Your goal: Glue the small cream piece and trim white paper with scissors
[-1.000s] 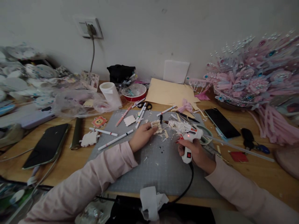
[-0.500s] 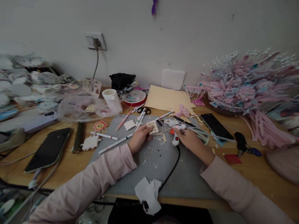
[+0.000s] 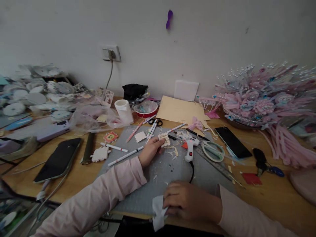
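Pinched in my left hand (image 3: 151, 150) is a small cream-coloured square piece (image 3: 164, 140) with dark line markings, held above the grey cutting mat (image 3: 153, 184). My right hand (image 3: 190, 201) is low at the mat's front edge, its fingers closed on a crumpled white tissue (image 3: 158, 210). Beyond it a white glue gun (image 3: 190, 149) lies on the mat, its black cord (image 3: 192, 172) running toward me behind the right hand. Yellowish scraps (image 3: 174, 152) lie between the square piece and the glue gun.
White-barrelled markers (image 3: 125, 156), black scissors (image 3: 155, 122) and pale-handled scissors (image 3: 212, 151) surround my hands. A metal ruler (image 3: 214, 164) lies at right. Phones (image 3: 232, 141) rest on both sides. A pink beaded headdress (image 3: 261, 98) stands back right; a paper roll (image 3: 123, 111) stands behind.
My right hand has let go of the glue gun, come toward me and taken hold of the tissue. My left hand still holds the square piece. The view has tilted up slightly.
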### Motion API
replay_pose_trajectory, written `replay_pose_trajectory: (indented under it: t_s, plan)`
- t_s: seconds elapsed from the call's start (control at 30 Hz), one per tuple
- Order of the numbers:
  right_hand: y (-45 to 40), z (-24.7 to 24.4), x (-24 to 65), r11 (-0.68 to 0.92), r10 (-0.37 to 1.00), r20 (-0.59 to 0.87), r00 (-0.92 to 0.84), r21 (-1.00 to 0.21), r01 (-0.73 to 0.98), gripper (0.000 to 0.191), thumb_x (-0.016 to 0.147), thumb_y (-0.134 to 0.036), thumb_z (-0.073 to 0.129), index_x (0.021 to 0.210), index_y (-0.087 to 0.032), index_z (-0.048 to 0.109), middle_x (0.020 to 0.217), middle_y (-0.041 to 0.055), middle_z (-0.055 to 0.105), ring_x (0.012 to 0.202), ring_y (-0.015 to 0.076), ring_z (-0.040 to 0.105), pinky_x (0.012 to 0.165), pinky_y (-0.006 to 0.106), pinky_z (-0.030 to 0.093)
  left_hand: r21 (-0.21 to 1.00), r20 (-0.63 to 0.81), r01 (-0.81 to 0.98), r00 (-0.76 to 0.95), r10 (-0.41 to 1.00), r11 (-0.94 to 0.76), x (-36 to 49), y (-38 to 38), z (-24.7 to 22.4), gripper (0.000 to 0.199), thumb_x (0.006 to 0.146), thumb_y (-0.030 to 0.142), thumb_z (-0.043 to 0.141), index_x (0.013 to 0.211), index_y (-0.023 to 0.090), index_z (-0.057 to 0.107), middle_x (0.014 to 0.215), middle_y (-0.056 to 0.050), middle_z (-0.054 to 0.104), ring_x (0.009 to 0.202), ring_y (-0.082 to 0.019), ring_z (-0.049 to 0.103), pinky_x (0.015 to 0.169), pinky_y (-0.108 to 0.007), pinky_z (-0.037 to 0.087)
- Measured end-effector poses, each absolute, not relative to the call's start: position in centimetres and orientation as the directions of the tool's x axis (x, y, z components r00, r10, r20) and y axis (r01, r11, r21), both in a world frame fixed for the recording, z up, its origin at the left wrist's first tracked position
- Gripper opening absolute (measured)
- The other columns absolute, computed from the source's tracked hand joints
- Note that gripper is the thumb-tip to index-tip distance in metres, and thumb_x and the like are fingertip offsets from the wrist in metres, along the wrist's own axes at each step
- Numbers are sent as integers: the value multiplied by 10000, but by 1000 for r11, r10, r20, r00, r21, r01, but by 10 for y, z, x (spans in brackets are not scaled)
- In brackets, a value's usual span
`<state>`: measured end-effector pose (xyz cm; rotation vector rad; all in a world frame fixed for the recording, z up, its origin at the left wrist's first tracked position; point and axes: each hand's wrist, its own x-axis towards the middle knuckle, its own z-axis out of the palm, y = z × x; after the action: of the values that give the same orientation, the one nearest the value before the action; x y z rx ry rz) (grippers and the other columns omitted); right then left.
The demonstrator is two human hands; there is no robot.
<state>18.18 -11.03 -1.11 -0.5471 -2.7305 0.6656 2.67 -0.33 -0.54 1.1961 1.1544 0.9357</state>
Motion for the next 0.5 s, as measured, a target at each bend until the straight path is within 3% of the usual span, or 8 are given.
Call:
replay_pose_trajectory:
  t_s: [0.1, 0.17, 0.23, 0.3, 0.4, 0.5]
  plan:
    - [-94, -6, 199, 716, 643, 281, -712, -551, 429, 217, 878, -153, 421, 955, -159, 624, 902, 70, 654, 857, 153, 587, 751, 249, 461, 987, -159, 59, 203, 966, 150, 26, -4, -6, 299, 696, 435, 551, 578, 182, 442, 395, 67, 414, 370, -69, 321, 408, -209, 221]
    - [-79, -1, 214, 646, 762, 406, -505, -522, 556, 339, 841, -57, 353, 1036, -176, 603, 996, 87, 636, 968, 179, 558, 855, 323, 439, 987, -157, 55, 215, 964, 149, 26, -5, -6, 280, 699, 423, 549, 594, 180, 459, 405, 69, 411, 373, -69, 318, 404, -210, 211]
    - [-66, 2, 227, 586, 794, 490, -360, -460, 667, 392, 796, -34, 371, 1052, -207, 612, 1021, 79, 632, 1032, 216, 525, 935, 415, 382, 991, -130, 8, 248, 960, 133, 26, -6, -6, 270, 690, 409, 560, 592, 173, 473, 433, 64, 416, 395, -68, 334, 413, -208, 226]
    - [-58, 2, 232, 519, 812, 539, -225, -488, 702, 325, 797, -91, 424, 1025, -192, 631, 1032, 97, 630, 1036, 243, 523, 931, 440, 383, 990, -97, -68, 307, 947, 124, 27, -10, -5, 266, 661, 398, 588, 586, 161, 493, 479, 50, 443, 426, -67, 358, 427, -206, 252]
    - [-58, 2, 228, 413, 890, 444, -105, -686, 600, 199, 825, -239, 493, 925, -184, 655, 920, 82, 656, 892, 222, 590, 803, 364, 468, 975, -102, -134, 437, 894, 177, 30, -19, -3, 269, 629, 398, 619, 610, 143, 536, 529, 28, 485, 446, -69, 372, 429, -208, 260]
    - [-67, 3, 216, 330, 944, 305, -128, -832, 446, 200, 837, -308, 499, 879, -194, 658, 856, 52, 665, 822, 188, 605, 733, 303, 478, 966, -129, -121, 537, 834, 227, 32, -29, -2, 291, 614, 411, 641, 653, 131, 573, 542, 22, 500, 457, -70, 376, 437, -210, 258]
